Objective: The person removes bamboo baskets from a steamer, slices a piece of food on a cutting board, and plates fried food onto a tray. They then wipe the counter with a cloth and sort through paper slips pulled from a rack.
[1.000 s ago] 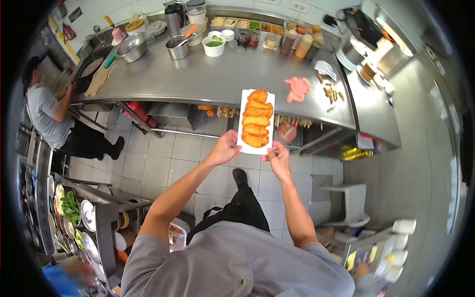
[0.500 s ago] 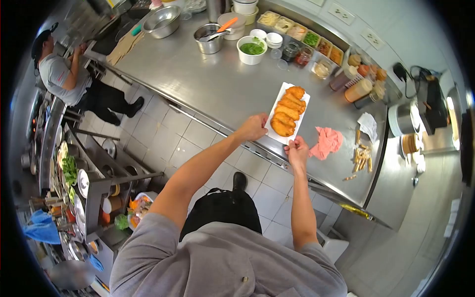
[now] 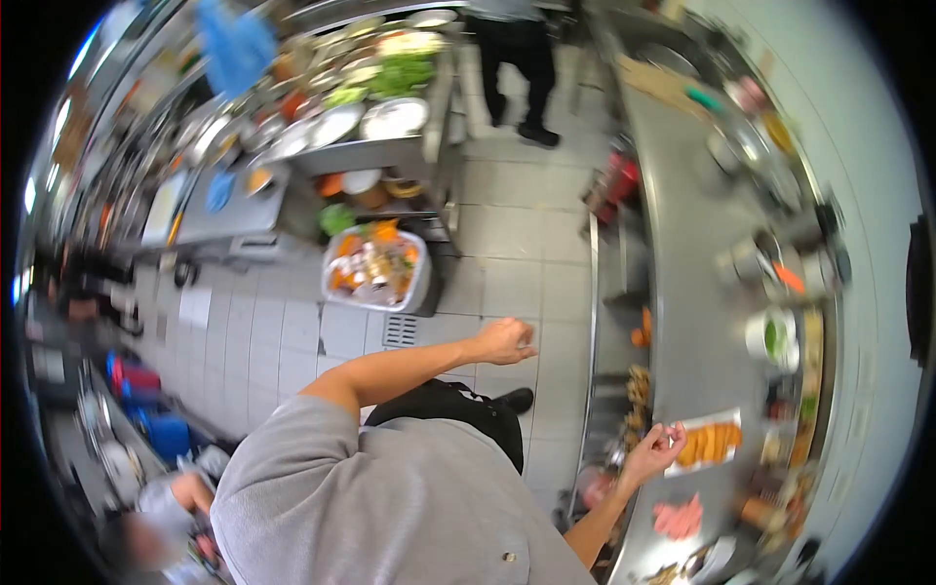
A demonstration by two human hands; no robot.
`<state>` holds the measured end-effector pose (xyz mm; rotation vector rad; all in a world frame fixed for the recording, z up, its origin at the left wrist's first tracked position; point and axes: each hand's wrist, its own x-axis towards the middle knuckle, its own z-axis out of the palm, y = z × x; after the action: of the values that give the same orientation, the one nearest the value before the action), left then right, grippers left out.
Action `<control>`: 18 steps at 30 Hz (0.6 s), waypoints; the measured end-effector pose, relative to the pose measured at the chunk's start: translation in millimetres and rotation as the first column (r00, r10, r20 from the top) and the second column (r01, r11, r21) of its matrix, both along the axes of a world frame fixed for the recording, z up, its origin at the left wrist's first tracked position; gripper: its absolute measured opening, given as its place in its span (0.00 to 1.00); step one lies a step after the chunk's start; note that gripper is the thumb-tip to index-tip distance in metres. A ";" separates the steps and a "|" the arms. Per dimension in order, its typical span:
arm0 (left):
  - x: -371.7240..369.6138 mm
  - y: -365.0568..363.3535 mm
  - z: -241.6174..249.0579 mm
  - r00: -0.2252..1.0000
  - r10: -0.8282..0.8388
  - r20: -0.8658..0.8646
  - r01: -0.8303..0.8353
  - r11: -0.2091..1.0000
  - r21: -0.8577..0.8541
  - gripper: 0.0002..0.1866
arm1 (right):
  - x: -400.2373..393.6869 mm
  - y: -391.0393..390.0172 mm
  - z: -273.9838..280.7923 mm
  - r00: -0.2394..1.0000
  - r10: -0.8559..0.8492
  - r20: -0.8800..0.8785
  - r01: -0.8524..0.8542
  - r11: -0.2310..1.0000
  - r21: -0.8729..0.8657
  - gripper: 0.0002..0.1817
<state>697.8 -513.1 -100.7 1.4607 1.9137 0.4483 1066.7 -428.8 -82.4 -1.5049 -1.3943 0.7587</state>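
Note:
My left hand (image 3: 505, 341) is over the tiled floor, away from the counter, its fingers curled closed with nothing visible in them. At the steel counter (image 3: 682, 244) on the right, my right hand (image 3: 658, 454) has its fingers pinched at the near edge of a white tray (image 3: 675, 469). Golden fried pieces (image 3: 710, 444) lie in a row on this tray. A crumpled pink cloth (image 3: 678, 517) is on the counter below my right hand. The view is blurred by motion.
A bin of food scraps (image 3: 375, 268) stands on the floor ahead-left, beside a prep station (image 3: 375, 151) with bowls and greens. Another person's legs (image 3: 522, 73) show at the top; a second person (image 3: 166, 522) is at the lower left. A bowl of herbs (image 3: 772, 337) stands on the counter.
The view has turned left, so the counter now appears on the right. My left hand has come off the tray and moved away; my right hand stays at the tray's edge.

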 end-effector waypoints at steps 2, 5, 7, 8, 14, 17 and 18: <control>-60.7 -74.3 -17.4 0.984 0.147 -0.103 -0.154 0.986 -0.066 0.21 | -64.9 10.8 8.7 0.963 0.264 0.053 -0.265 0.964 0.006 0.19; -128.1 -189.0 -31.7 0.885 0.459 -0.076 -0.466 0.876 -0.126 0.22 | -172.4 1.4 22.6 0.799 0.551 0.240 -0.575 0.817 0.036 0.19; -174.8 -262.6 -61.1 0.860 0.483 -0.164 -0.508 0.841 -0.185 0.13 | -259.8 -20.5 27.4 0.678 0.674 0.292 -0.711 0.703 0.029 0.18; -190.9 -300.9 -78.2 0.844 0.493 -0.211 -0.532 0.819 -0.216 0.14 | -305.6 -37.8 28.1 0.630 0.723 0.282 -0.759 0.650 0.031 0.18; -248.2 -471.2 -104.1 0.477 0.870 -0.124 -0.857 0.430 -0.283 0.50 | -549.7 -211.0 12.6 0.173 0.967 0.187 -0.977 0.193 -0.093 0.22; -282.8 -530.1 -110.4 0.220 0.974 -0.046 -0.948 0.202 -0.247 0.43 | -642.8 -311.0 7.8 -0.203 0.904 0.377 -0.970 -0.237 0.048 0.25; -293.9 -546.6 -112.6 0.147 0.989 -0.021 -0.964 0.139 -0.225 0.40 | -668.4 -342.0 11.1 -0.313 0.900 0.302 -0.945 -0.328 -0.004 0.26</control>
<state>403.9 -1059.7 -213.3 -0.2697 2.4867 0.8718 398.4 -770.8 -71.3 0.4134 -2.7464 1.2915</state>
